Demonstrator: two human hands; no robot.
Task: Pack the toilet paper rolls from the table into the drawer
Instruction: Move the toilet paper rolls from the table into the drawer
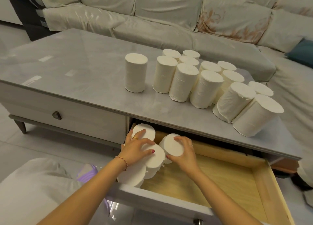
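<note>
Your left hand (135,148) lies with fingers spread and nearly straight across the tops of two toilet paper rolls in the drawer (220,179), pressing rather than gripping. Your right hand (183,152) curls its fingers round the top of a third roll (171,145), just beside the other two. A fourth roll (131,175) stands at the drawer's front left corner, partly hidden under your left wrist.

More rolls stand upright on the worktop (76,72): one lone roll (135,74) near the middle, and a tight cluster (211,82) running toward the right front edge. The two nearest rolls stand close to that edge, right above the open drawer.

The drawer's right side shows bare wooden floor. Its back is tucked under the worktop edge and hard to see. A closed drawer with a knob (57,115) sits to the left. A covered sofa (169,13) runs behind the worktop.
</note>
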